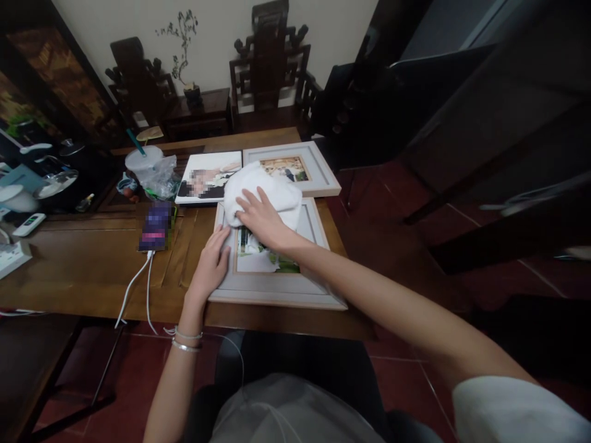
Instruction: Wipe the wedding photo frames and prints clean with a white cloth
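My right hand [261,216] lies palm down on a folded white cloth [265,184], fingers spread over its top. The cloth rests on the upper part of a light-grey picture frame [277,291] and covers part of its photo [258,259]. My left hand [213,261] lies along the left border of this frame, fingers stretched out and touching its edge. Behind it lies a second light-grey frame [323,166], partly overlapped by the cloth. Left of that is a frameless photo panel [210,163].
A phone [156,226] with a white cable [132,283] lies left of my hands on the wooden table [184,295]. Beyond it stand a lidded cup with a straw [144,158], a plastic bag [162,175] and a kettle [71,154]. Dark wooden chairs [270,67] stand behind.
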